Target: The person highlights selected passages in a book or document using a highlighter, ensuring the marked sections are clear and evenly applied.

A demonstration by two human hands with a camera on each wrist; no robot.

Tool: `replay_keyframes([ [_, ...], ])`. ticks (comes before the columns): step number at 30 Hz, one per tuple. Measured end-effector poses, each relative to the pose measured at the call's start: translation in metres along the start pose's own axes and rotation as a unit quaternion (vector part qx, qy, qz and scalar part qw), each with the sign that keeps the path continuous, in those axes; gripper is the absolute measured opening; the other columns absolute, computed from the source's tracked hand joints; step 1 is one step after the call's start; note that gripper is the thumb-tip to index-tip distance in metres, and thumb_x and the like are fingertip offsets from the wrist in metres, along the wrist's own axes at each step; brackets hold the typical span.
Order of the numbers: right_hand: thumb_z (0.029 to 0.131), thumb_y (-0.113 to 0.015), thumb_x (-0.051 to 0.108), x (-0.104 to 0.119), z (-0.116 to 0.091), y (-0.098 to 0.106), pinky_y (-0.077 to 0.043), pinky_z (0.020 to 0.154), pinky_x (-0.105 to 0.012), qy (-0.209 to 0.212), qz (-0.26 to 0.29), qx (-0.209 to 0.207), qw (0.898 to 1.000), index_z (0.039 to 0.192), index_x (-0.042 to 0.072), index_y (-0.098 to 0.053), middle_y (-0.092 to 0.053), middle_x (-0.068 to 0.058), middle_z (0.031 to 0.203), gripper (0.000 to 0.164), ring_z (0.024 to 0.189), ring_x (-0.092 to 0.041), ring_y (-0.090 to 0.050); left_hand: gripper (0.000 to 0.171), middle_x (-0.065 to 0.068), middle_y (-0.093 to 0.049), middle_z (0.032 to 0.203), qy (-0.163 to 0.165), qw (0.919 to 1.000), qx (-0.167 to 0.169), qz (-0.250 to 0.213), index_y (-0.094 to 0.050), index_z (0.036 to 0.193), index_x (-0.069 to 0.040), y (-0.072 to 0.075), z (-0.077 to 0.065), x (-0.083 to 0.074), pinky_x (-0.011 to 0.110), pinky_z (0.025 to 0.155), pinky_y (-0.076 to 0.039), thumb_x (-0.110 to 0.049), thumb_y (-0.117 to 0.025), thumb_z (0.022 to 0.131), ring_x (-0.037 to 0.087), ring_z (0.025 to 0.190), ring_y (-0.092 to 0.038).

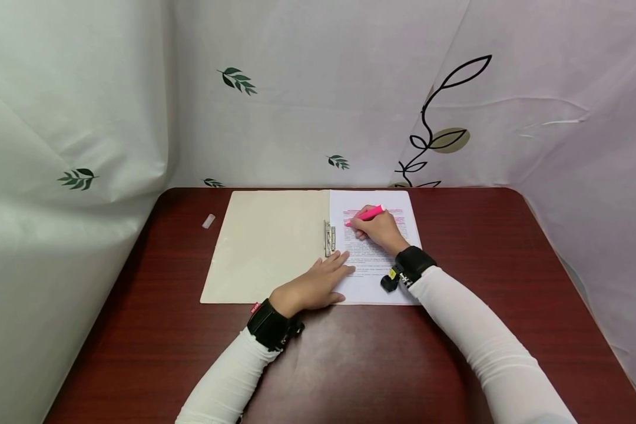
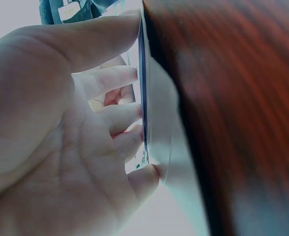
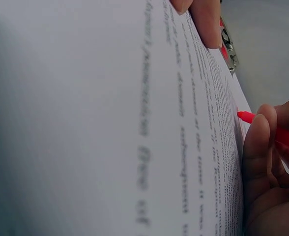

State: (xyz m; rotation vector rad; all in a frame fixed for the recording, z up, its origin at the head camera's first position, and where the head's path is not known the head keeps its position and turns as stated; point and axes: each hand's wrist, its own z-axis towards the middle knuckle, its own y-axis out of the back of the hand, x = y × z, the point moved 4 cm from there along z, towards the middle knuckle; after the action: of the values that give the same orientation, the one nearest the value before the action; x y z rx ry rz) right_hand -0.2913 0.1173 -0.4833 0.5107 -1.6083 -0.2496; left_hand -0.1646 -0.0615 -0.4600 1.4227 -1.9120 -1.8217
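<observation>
Highlighter (image 1: pixel 371 213) of bright pink plastic with a whitish back end is pinched between the thumb and fingers of the right hand (image 1: pixel 383 229), slanting with its red-pink tip at the white printed paper sheet (image 1: pixel 371 290), by the left ends of the upper lines. Those upper lines carry pink marking; the lower ones are plain dark print. The sheet lies on the right side of an open cream-coloured folder (image 1: pixel 270 241), whose silvery metal clip (image 1: pixel 329 238) stands along the sheet's left edge. The left hand (image 1: pixel 318 284) lies palm down across the fold, below the clip, fingers extended and slightly apart, fingertips on the sheet's lower left part, thumb set off near the bottom edge. A small whitish oblong piece (image 1: pixel 208 221) lies left of the folder on the dark reddish-brown wood-grain table (image 1: pixel 180 347). Black straps (image 1: pixel 269 325) circle both wrists, over white sleeves (image 1: pixel 228 377).
</observation>
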Motion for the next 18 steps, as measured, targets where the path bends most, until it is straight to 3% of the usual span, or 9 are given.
replay_keyframes([
  [18, 0.094, -0.071, 0.026, -0.0019, -0.0011, 0.0034, -0.055, 0.064, -0.02, -0.017, 0.002, -0.001, 1.0, 0.1, 0.009, -0.07, -0.069, -0.003, 0.073, 0.019, 0.06, -0.01, -0.066, 0.064, 0.014, -0.013, 0.174, 0.005, 1.0, 0.001, 0.0, -0.039, 0.158, -0.01, -0.0004, 0.0009, -0.0001, 0.059, 0.127, -0.017, -0.027, -0.065, 0.102, 0.033, 0.161, -0.009],
])
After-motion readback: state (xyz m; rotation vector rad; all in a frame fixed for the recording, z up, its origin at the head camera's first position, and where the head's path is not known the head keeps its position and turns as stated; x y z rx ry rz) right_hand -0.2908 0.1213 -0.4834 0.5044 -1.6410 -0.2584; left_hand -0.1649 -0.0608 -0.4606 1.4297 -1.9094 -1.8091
